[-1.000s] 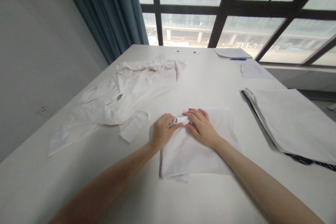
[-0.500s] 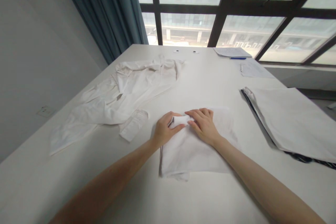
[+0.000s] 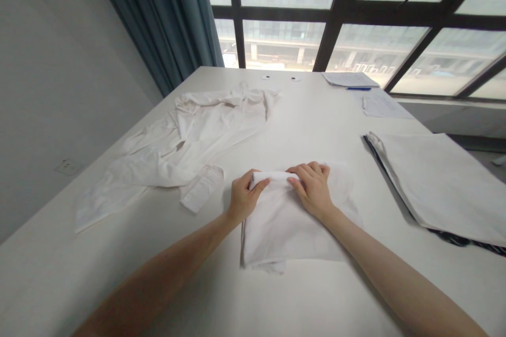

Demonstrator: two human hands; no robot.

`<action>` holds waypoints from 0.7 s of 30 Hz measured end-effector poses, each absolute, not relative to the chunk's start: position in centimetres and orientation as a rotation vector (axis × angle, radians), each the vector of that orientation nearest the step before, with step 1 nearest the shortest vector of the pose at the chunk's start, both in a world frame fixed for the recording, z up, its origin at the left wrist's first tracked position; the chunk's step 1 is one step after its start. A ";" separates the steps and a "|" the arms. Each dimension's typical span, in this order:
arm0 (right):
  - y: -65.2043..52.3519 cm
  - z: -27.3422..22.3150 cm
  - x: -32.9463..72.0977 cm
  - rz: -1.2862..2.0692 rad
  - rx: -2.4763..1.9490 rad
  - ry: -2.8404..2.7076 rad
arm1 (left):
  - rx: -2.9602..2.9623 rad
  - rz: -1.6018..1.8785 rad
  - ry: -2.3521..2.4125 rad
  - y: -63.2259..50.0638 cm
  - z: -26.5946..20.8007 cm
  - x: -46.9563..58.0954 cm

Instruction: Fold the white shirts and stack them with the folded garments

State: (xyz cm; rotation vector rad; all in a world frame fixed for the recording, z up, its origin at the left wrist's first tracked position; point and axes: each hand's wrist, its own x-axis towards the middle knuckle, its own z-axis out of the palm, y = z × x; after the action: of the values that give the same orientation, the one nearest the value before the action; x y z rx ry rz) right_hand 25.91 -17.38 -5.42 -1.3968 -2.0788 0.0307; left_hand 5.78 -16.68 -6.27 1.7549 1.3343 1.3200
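Observation:
A folded white garment (image 3: 292, 231) lies flat on the white table in front of me; its exact kind does not show. Its far edge is turned over into a narrow raised fold. My left hand (image 3: 245, 193) pinches the left end of that fold, thumb on the near side and fingers behind. My right hand (image 3: 312, 189) grips the fold further right, its thumb on the near side and its fingers bent over the top. Left of my hands lies a crumpled white shirt (image 3: 205, 131), its cuff (image 3: 202, 188) close to my left hand.
At the right edge rests a stack of folded white cloth (image 3: 446, 184) with dark fabric beneath. Papers (image 3: 350, 79) and a blue pen (image 3: 358, 88) lie at the far right of the table (image 3: 197, 284). Behind stand a window and a blue curtain (image 3: 158, 16).
My hands have moved apart along the fold, the left slightly left and the right slightly right. More of the turned-over edge shows between them.

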 end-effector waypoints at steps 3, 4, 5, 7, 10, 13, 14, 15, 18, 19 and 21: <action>-17.5 -5.5 26.0 0.002 -1.391 -2.075 | 1.710 1.295 1.354 -16.4 -6.2 5.7; -17.5 -5.5 26.1 -0.015 -1.384 -2.077 | 1.698 1.286 1.336 -16.2 -6.1 5.7; -17.5 -5.5 26.1 -0.028 -1.375 -2.081 | 1.688 1.275 1.305 -16.0 -6.1 5.7; -17.6 -5.6 26.2 -0.026 -1.354 -2.094 | 1.677 1.244 1.224 -15.6 -6.1 5.6; -17.6 -5.6 26.4 0.036 -1.328 -2.077 | 1.697 1.209 1.151 -15.6 -6.1 5.5; -17.4 -5.6 26.4 0.087 -1.325 -2.068 | 1.782 1.265 1.147 -16.0 -6.3 5.6; -17.4 -5.6 26.5 0.094 -1.328 -2.080 | 1.817 1.293 1.155 -16.1 -6.3 5.6; -17.3 -5.6 26.5 0.099 -1.332 -2.096 | 1.850 1.319 1.164 -16.2 -6.4 5.7; -17.1 -5.6 26.5 0.106 -1.325 -2.136 | 1.898 1.366 1.189 -16.4 -6.5 5.7; -17.1 -5.6 26.5 0.103 -1.312 -2.145 | 1.892 1.373 1.200 -16.4 -6.6 5.7; -17.1 -5.6 26.5 0.087 -1.288 -2.155 | 1.861 1.378 1.223 -16.4 -6.7 5.6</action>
State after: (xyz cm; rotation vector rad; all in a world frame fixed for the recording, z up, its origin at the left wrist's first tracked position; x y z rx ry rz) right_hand 26.46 -17.10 -5.61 -1.2877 -2.1549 0.0866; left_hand 5.59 -16.40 -6.67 1.8608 1.2228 1.3780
